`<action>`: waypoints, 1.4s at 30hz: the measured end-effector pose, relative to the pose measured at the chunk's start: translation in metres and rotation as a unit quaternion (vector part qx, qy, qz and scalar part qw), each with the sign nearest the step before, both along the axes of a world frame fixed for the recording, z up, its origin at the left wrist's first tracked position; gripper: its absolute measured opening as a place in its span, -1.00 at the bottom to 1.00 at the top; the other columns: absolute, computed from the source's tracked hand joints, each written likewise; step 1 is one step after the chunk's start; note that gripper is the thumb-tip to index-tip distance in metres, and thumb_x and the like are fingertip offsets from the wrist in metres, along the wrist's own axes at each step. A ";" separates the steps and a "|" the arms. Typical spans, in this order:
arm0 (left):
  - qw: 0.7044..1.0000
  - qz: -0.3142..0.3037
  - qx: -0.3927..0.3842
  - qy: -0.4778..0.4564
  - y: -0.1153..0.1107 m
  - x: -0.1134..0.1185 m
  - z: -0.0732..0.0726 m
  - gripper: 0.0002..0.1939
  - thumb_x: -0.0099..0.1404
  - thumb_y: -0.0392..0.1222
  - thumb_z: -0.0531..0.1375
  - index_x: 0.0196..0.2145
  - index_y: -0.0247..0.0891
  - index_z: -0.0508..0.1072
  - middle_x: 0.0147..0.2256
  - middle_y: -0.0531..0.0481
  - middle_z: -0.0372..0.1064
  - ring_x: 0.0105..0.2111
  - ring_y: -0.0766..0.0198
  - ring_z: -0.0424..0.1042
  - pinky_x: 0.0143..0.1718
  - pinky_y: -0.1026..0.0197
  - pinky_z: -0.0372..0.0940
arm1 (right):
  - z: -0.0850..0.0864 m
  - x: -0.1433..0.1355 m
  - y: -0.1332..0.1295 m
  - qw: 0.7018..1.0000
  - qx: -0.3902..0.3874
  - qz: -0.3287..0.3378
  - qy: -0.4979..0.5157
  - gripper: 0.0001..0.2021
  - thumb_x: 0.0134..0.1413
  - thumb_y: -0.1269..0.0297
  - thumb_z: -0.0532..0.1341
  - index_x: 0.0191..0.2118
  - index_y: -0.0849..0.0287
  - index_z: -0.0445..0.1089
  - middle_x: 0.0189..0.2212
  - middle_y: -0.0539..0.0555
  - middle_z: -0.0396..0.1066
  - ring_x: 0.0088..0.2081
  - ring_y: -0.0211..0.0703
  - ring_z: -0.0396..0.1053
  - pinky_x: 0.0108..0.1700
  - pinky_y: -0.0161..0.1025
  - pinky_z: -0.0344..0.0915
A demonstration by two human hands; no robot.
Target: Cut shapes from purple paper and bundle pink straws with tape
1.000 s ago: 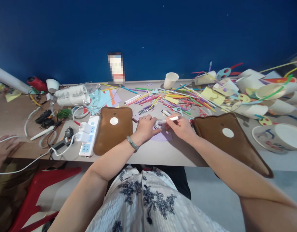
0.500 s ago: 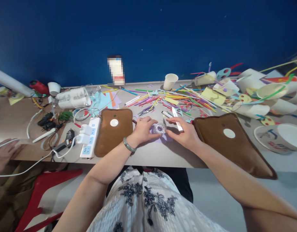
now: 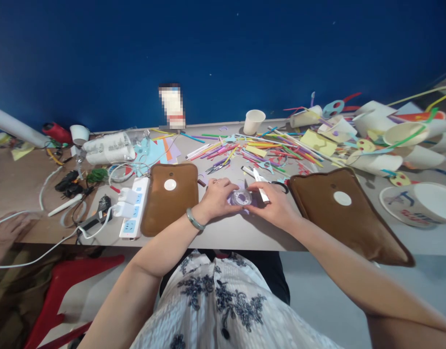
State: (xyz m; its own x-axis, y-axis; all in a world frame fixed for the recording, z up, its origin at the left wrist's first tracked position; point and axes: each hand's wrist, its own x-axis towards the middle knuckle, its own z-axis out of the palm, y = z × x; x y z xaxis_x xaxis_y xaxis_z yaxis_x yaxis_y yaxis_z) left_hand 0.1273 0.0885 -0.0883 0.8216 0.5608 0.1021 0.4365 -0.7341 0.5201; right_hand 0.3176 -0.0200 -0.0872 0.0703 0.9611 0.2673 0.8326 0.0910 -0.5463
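Note:
At the front middle of the table, my left hand (image 3: 220, 198) curls its thumb and fingers around the left side of a small clear round object (image 3: 241, 197). Dark spots ring its centre; I cannot make out its exact kind. Purple paper (image 3: 246, 212) shows beneath it. From the other side, my right hand (image 3: 277, 206) brings thumb and forefinger to its edge. A white marker (image 3: 260, 188) is tucked among the right fingers, slanting down towards the palm. Scissors with a black handle (image 3: 281, 186) lie behind the right hand, partly hidden.
Brown hot-water bags (image 3: 170, 208) (image 3: 328, 206) flank my hands. Behind are coloured sticks (image 3: 215, 150), small snips (image 3: 216, 167) and a paper cup (image 3: 254, 121). A power strip (image 3: 134, 208) with cables sits left; decorated cups (image 3: 375, 162) crowd the right. Another person's hand (image 3: 8, 228) rests far left.
My right hand has closed in on the round object, its thumb and forefinger now at the edge. The marker has tilted with it, and the scissors' black handle has come into view.

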 end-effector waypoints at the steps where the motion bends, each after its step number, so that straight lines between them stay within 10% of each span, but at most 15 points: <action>1: 1.000 -0.001 -0.002 0.000 0.000 0.000 -0.001 -0.46 0.15 0.19 0.33 -0.03 -0.18 0.49 -0.12 -0.09 0.43 -0.06 0.08 0.41 0.07 0.01 0.10 | -0.001 0.001 0.000 1.000 -0.002 0.001 0.001 -0.62 -0.02 0.10 0.38 -0.07 0.08 0.41 -0.15 0.16 0.56 -0.12 0.14 0.49 -0.04 0.02 0.35; 22: 1.000 -0.009 0.009 0.004 0.002 0.006 -0.016 -0.54 0.17 0.19 0.31 -0.13 -0.21 0.50 -0.18 -0.06 0.43 -0.10 0.10 0.41 -0.01 0.05 0.12 | -0.008 0.005 0.005 0.999 -0.033 0.003 0.006 -0.58 -0.07 0.17 0.38 -0.03 0.07 0.42 -0.12 0.15 0.56 -0.10 0.16 0.49 -0.07 0.03 0.40; 27: 1.000 -0.003 0.006 0.006 0.000 0.006 -0.015 -0.54 0.17 0.14 0.33 -0.08 -0.19 0.50 -0.14 -0.07 0.44 -0.07 0.09 0.41 0.03 0.03 0.11 | 0.009 0.008 0.004 0.998 -0.010 -0.011 0.069 -0.65 0.19 0.15 0.21 0.07 0.07 0.39 -0.11 0.17 0.59 -0.04 0.12 0.52 -0.04 0.00 0.41; 42: 1.000 0.004 -0.012 0.000 0.000 0.005 -0.012 -0.52 0.15 0.16 0.34 -0.09 -0.19 0.49 -0.12 -0.08 0.45 -0.05 0.08 0.41 0.05 0.03 0.12 | 0.031 0.002 -0.018 0.989 -0.019 -0.088 0.116 -0.70 0.29 0.02 0.09 -0.15 0.08 0.46 -0.46 0.07 0.53 -0.48 -0.10 0.45 -0.42 -0.18 0.35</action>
